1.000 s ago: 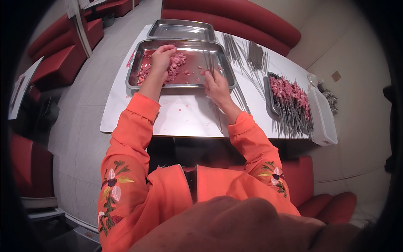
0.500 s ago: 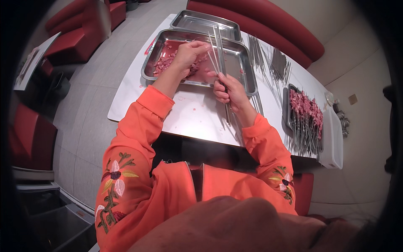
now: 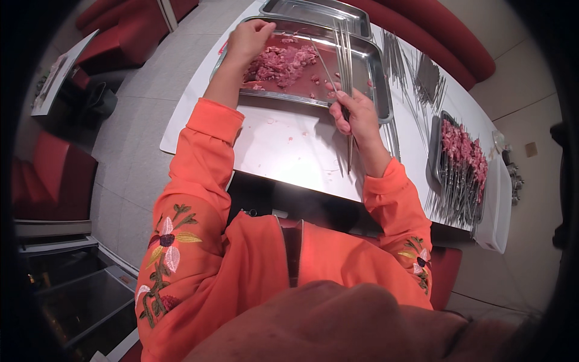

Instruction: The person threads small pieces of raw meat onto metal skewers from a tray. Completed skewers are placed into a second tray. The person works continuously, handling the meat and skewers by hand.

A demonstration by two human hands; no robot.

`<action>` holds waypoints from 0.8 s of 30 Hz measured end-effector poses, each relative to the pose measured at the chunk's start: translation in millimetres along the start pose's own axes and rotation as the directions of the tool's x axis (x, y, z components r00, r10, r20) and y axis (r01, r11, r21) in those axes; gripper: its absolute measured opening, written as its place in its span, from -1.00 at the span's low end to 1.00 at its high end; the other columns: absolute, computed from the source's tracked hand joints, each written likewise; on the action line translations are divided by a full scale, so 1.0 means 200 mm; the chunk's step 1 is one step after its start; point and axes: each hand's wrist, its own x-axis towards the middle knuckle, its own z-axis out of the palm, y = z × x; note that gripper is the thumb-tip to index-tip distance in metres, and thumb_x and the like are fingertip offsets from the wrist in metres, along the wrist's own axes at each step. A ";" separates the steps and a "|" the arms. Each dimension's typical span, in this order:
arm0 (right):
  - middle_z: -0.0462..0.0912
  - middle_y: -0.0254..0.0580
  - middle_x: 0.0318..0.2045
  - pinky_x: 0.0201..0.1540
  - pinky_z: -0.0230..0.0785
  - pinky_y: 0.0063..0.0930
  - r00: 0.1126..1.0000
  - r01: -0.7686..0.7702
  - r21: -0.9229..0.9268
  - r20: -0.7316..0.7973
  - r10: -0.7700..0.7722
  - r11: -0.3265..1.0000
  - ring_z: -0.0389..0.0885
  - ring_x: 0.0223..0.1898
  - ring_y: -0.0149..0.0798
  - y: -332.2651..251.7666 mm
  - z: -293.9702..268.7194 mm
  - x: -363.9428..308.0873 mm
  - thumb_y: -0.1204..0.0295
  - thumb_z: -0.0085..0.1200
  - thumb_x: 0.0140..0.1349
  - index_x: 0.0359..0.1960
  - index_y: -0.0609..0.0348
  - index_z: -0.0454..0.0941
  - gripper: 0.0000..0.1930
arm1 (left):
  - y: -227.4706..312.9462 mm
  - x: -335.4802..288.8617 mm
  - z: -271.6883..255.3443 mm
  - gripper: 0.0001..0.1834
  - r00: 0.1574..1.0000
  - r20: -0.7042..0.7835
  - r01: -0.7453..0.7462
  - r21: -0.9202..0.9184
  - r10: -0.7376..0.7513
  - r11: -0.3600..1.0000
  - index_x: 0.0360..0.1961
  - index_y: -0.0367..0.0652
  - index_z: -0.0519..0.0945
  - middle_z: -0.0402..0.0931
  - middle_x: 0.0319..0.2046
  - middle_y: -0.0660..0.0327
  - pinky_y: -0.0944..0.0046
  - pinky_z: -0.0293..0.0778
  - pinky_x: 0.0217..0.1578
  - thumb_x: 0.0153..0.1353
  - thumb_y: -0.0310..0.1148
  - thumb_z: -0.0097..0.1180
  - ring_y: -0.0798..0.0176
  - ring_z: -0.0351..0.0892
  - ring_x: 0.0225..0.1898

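Observation:
My right hand [image 3: 360, 116] is closed around a bundle of thin metal skewers [image 3: 345, 63] at the front right of a steel tray [image 3: 283, 96]. One skewer leans left, apart from the others, and its upper part lies over the tray. Above the tray's far left side is my left hand [image 3: 249, 42], its fingers drawn together in a pinch. Whatever might be between those fingertips is too small to make out. Beneath and beside it lies a heap of raw cut meat [image 3: 283, 65] in the tray, with a few loose bits to its right.
A second steel tray [image 3: 362, 21] stands behind the first. Loose skewers [image 3: 395, 57] lie on the white table [image 3: 283, 151]. At the right, a dark tray [image 3: 435, 145] holds many skewers threaded with meat [image 3: 464, 148], beside a white bin [image 3: 497, 205]. A red bench [image 3: 422, 30] runs behind.
My left hand has moved left and away from the skewers, uncovering the meat heap. The right hand still grips the bundle. The whole view has shifted a little.

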 end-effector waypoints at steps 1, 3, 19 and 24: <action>0.36 -0.37 -0.67 -0.82 -0.08 -0.70 0.999 -0.015 0.021 -0.047 0.016 1.000 0.13 -0.86 -0.57 0.00 0.00 0.00 0.38 -0.18 0.33 -0.06 0.30 0.42 -0.72 | 0.01 0.00 -0.03 -0.73 0.999 -0.033 -0.017 0.134 0.022 0.991 -0.36 -0.06 0.65 0.58 -0.57 0.31 0.28 0.43 -0.37 0.09 -0.10 0.12 0.33 0.54 -0.47; 0.35 -0.39 -0.67 -0.82 -0.08 -0.70 0.997 -0.029 0.054 -0.071 0.033 0.998 0.14 -0.85 -0.58 -0.01 0.00 0.00 0.37 -0.16 0.32 -0.12 0.29 0.42 -0.76 | 0.03 -0.01 -0.03 -0.75 1.000 0.019 0.004 0.323 -0.010 0.946 -0.36 0.05 0.66 0.62 -0.45 0.27 0.19 0.46 -0.27 0.04 -0.07 0.13 0.16 0.61 -0.32; 0.25 -0.48 -0.76 -0.79 -0.07 -0.71 0.995 -0.025 -0.141 -0.096 0.011 0.990 0.12 -0.81 -0.61 -0.01 0.01 -0.02 0.30 -0.06 0.30 -0.26 0.24 0.48 -0.77 | 0.07 -0.03 0.01 -0.84 0.935 0.273 0.272 -0.139 -0.227 0.952 -0.42 -0.18 0.57 0.52 -0.48 0.29 0.33 0.39 -0.44 0.09 -0.31 0.14 0.37 0.49 -0.42; 0.32 -0.48 -0.74 -0.77 -0.02 -0.71 0.994 0.030 -0.150 -0.096 -0.045 0.988 0.17 -0.80 -0.62 -0.01 0.05 -0.05 0.30 -0.02 0.28 -0.14 0.24 0.49 -0.74 | 0.17 -0.10 0.03 -0.84 0.880 0.390 0.457 -0.545 -0.270 0.703 -0.29 -0.25 0.53 0.54 -0.39 0.19 0.31 0.50 -0.32 0.21 -0.41 -0.04 0.28 0.55 -0.32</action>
